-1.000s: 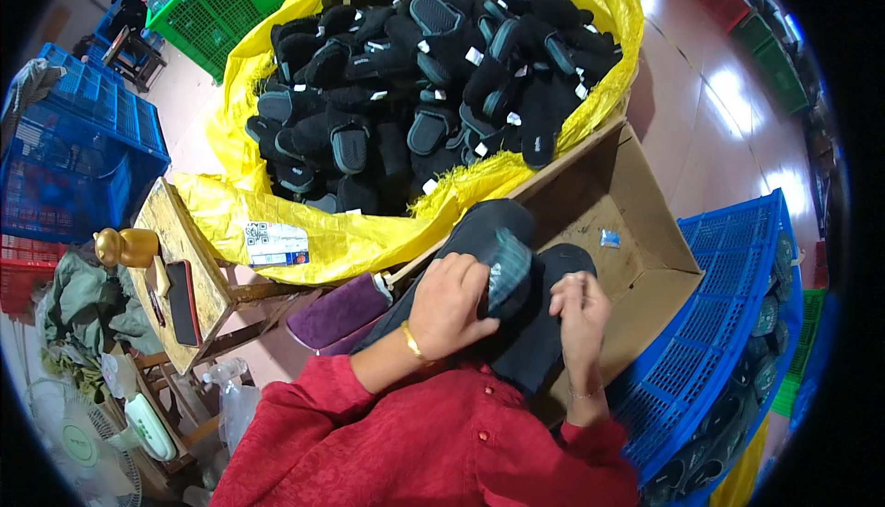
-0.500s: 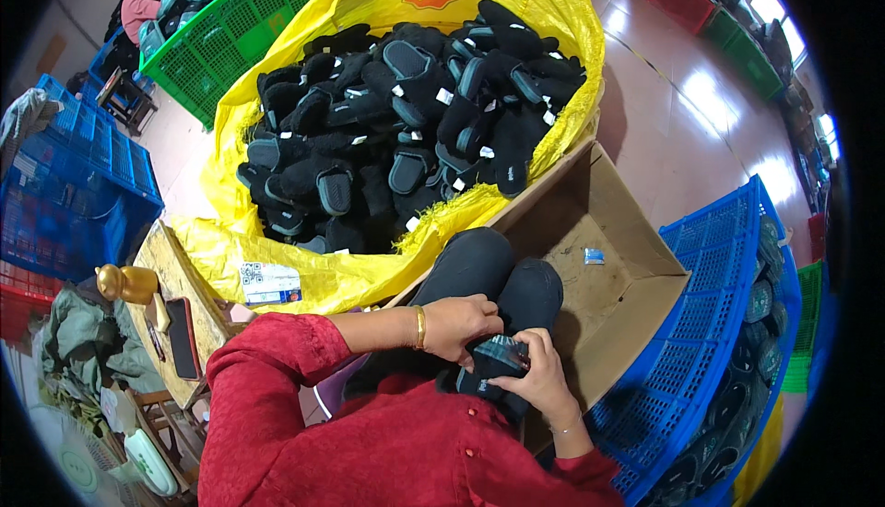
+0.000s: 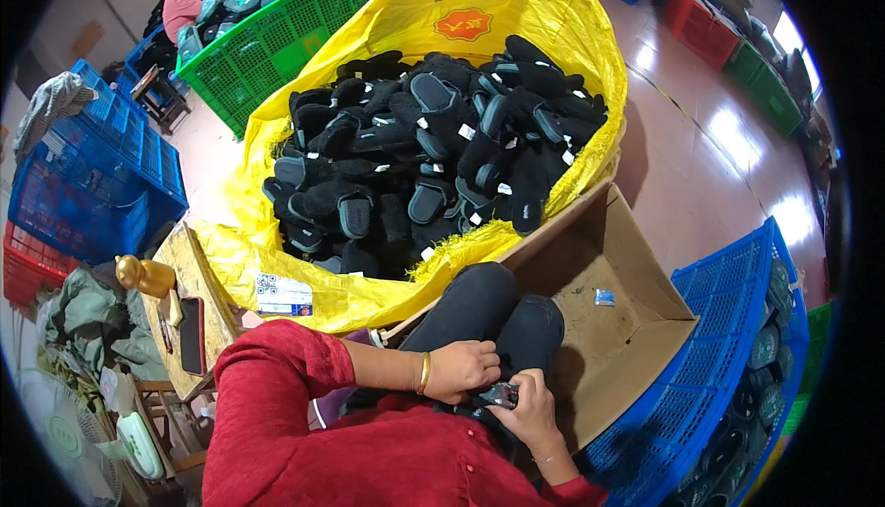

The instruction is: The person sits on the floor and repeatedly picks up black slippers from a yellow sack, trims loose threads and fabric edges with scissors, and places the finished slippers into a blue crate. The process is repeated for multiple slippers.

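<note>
A dark slipper (image 3: 496, 396), mostly covered by my fingers, is held low over my lap. My left hand (image 3: 464, 371), with a gold bangle at the wrist, has its fingers closed at the slipper's left side. On the other side my right hand (image 3: 529, 407) grips it with thumb and fingers. In front of my knees, a large yellow woven sack (image 3: 347, 307) stands wide with its rim folded down. A heap of black fuzzy slippers (image 3: 429, 152) with grey soles and small white tags lies inside it.
To the right, a cardboard box (image 3: 639, 356) holds a small blue packet (image 3: 604, 298). Beside it a blue crate (image 3: 687, 346) contains more slippers. On the left, a wooden stand (image 3: 195, 258) carries a phone (image 3: 192, 336) and a gold figurine (image 3: 146, 276). A person (image 3: 182, 5) sits beyond a green crate (image 3: 277, 51).
My view has shifted, so the surroundings sit lower and farther right. My hands have turned the slipper, and less of it shows between my fingers.
</note>
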### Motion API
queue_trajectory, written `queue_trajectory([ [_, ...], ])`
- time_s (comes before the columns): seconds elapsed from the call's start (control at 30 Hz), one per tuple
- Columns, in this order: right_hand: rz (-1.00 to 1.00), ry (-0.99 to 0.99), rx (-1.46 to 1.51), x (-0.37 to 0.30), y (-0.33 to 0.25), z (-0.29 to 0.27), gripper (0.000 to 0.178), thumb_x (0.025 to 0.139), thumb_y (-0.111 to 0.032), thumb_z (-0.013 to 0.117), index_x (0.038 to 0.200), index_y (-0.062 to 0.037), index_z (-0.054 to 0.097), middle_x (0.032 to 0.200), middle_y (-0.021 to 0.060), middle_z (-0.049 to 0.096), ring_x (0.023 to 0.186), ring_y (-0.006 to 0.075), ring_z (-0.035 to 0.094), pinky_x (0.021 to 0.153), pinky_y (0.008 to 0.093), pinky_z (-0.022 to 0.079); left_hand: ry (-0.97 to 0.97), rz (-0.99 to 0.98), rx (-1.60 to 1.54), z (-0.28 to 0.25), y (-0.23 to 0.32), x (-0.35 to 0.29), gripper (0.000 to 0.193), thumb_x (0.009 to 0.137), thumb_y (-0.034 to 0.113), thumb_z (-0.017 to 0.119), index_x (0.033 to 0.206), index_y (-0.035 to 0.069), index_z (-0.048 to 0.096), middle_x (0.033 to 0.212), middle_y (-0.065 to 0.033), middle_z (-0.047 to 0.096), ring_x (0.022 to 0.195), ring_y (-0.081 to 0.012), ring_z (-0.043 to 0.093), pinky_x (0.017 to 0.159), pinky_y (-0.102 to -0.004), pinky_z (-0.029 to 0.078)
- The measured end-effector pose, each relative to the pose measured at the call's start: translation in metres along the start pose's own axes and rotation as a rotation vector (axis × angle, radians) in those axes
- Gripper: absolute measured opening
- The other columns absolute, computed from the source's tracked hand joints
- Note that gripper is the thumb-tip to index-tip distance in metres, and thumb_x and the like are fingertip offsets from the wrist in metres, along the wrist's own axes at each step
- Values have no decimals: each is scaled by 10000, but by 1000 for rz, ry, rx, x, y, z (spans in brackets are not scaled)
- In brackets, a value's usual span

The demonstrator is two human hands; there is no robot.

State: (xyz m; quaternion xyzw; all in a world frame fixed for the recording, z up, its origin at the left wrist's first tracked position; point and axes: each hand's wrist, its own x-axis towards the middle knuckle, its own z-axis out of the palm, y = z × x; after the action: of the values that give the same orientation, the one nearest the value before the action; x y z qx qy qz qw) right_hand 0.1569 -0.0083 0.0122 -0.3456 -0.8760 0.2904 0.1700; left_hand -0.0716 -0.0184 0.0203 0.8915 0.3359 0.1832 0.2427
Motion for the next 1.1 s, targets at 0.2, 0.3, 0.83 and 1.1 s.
queue_trajectory([
  [0.2,33,116,-5,2,7,10,550,605,-193,875,979,-51,497,959,134,521,768,328,604,635,387,514,146,-17,27,13,-5,-9,353,634,179,689,923,32,550,897,-98,520,865,-284,499,750,-362,465],
  [0.3,72,47,69,9,5,0,546,621,-188,869,994,-51,496,975,141,521,782,336,607,644,394,515,167,-72,-5,13,-4,-10,383,626,191,713,938,36,553,912,-101,529,880,-293,503,744,-371,475],
  [0.83,93,243,158,24,8,8,415,661,-47,767,956,-41,476,914,145,527,783,341,597,653,394,510,262,-210,-94,-4,-13,-4,389,571,115,751,911,75,567,877,-91,540,852,-307,519,726,-370,471],
  [1.1,299,362,337,55,21,3,406,677,10,721,1018,-36,506,918,122,544,779,244,561,694,314,480,412,-354,-104,-11,-28,19,386,561,75,745,913,39,592,863,-135,581,844,-360,547,746,-416,472],
])
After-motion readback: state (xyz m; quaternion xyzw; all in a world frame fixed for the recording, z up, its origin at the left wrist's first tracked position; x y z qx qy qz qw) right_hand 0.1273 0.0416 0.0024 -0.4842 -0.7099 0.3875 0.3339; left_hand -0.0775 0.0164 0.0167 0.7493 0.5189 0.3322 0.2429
